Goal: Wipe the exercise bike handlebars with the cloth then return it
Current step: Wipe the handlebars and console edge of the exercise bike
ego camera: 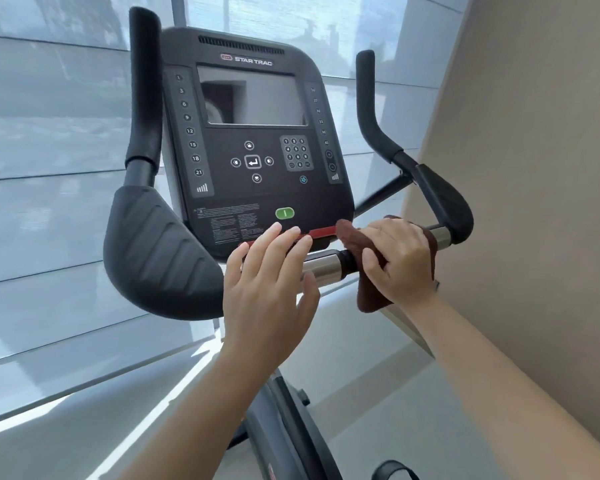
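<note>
Wiping: right hand (pixel 400 261) grip curled round dark brown terry cloth (pixel 371 299), wrapped on chrome-and-black handlebar crossbar (pixel 323 268) at 5 o'clock of black control console (pixel 253 133). Left hand (pixel 267 289) grip flat, empty, fingertips (pixel 275 229) just below green oval start button (pixel 284 213): could bump it.

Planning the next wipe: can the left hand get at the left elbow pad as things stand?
Probably yes: the left hand is open and empty, and the left elbow pad lies just beside it with nothing between.
</note>
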Demonstrator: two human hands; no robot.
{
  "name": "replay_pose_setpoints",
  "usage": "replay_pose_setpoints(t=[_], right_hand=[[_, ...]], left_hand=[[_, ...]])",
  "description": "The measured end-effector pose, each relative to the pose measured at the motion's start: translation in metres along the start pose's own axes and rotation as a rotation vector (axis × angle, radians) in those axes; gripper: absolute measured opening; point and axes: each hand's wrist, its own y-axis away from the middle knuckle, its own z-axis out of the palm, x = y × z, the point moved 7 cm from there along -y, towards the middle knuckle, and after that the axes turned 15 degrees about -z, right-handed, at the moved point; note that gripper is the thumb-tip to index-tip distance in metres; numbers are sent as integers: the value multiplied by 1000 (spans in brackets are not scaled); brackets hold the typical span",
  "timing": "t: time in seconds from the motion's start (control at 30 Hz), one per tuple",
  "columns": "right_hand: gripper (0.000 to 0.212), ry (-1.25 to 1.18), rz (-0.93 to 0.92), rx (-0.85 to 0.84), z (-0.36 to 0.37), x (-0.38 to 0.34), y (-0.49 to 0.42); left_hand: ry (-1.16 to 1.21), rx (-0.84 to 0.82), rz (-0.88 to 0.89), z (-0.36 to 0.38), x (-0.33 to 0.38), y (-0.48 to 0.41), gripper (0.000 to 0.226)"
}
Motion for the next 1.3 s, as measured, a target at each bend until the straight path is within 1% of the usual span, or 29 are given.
replay_pose_setpoints(t=[0.07,0.17,0.2,0.27,0.37,0.4,0.47,0.57,0.63,0.73,0.77,0.87,0.97,1.03,1.17,1.3], right_hand=[[35,-3,31,5,1,4,1],[34,-5,177,44,9,-15,3],[34,-16,200,60,11,-25,3],[34,-48,157,73,12,-34,2],[34,-12,14,21,6,-12,5],[33,9,17,15,2,2,8],[33,16,96,37,-5,26,14],[34,-21,183,75,-3,30,17],[32,-44,163,75,1,19,18],[31,-117,41,50,-2,26,18],[31,-141,29,31,-4,37,18],[35,-154,98,-59,-9,75,19],[38,-131,62,-213,-6,86,18],[39,-207,23,-347,4,83,11],[30,-401,-22,-574,29,71,-3],[24,-444,7,-713,28,94,-3]], left_hand=[[-1,2,23,7,6,0,31],[-16,20,34,12,9,4,27],[-43,31,38,13,10,6,26],[-101,45,50,15,11,9,25],[-125,57,61,17,12,10,26],[-126,60,60,16,13,10,26],[-131,72,56,16,13,11,26],[-128,83,47,18,17,12,25],[-101,77,46,23,24,12,24],[-65,68,27,34,36,6,23],[-53,72,9,36,38,3,23],[-28,85,-29,44,41,-3,24],[-78,128,-19,51,41,-4,24],[-118,181,7,53,41,-1,23],[-177,316,64,54,42,2,19],[-215,372,157,55,42,6,17]])
